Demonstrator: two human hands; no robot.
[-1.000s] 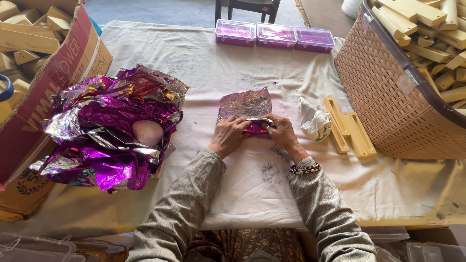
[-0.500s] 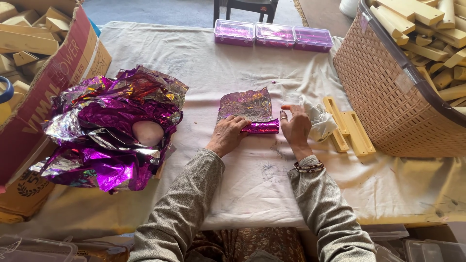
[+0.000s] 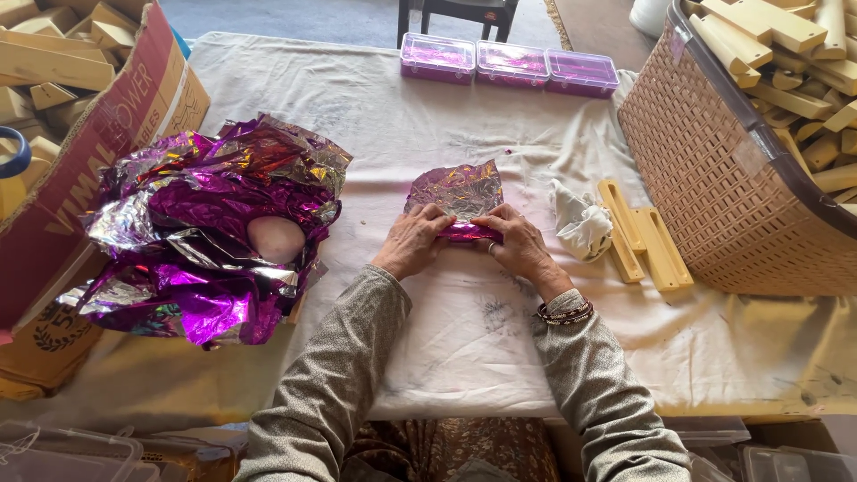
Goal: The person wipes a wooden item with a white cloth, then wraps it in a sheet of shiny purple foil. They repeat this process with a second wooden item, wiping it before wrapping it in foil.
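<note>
We are pinching the foil-wrapped bar with our left hand and right hand; it is lying crosswise between our fingertips, loose foil sheet spreading beyond.

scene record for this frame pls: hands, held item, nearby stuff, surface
left hand: pressing on the near edge of the foil sheet
right hand: on the same edge, bangles at the wrist
foil sheet: purple, crinkled, rolled up at the hands
foil pile: crumpled, to the left
cream pieces: flat, to the right, beside a white rag
basket: woven, holding cream pieces
lidded boxes: three, far edge
surface: table cloth, stained
</note>
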